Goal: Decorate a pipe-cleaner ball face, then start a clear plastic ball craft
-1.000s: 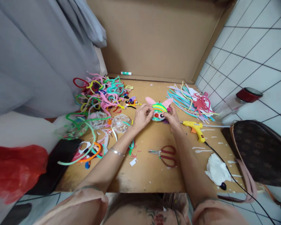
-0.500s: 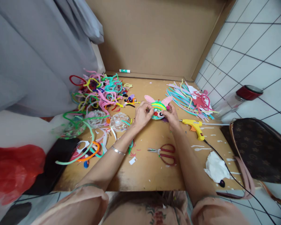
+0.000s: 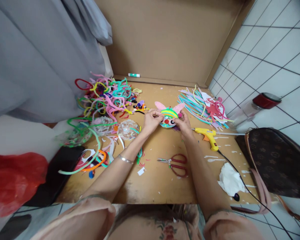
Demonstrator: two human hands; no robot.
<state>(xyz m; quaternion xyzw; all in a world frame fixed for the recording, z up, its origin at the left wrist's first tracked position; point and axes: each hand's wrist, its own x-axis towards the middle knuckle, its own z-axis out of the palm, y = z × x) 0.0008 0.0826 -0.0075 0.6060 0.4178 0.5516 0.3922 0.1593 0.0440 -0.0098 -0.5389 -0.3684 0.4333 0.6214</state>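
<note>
Fingers of left hand and right hand pinch striped ball figure, frame centre. Ears, eyes attached; glue gun idle, right.

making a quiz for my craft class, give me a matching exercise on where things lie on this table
Things:
1. yellow plastic glue gun
2. red-handled metal scissors
3. crumpled white tissue
4. tangled heap of coloured pipe cleaners

Places:
a. table's far left
b. right of the right hand
c. near right corner
d. between the forearms

Pairs: 1-b, 2-d, 3-c, 4-a
</note>
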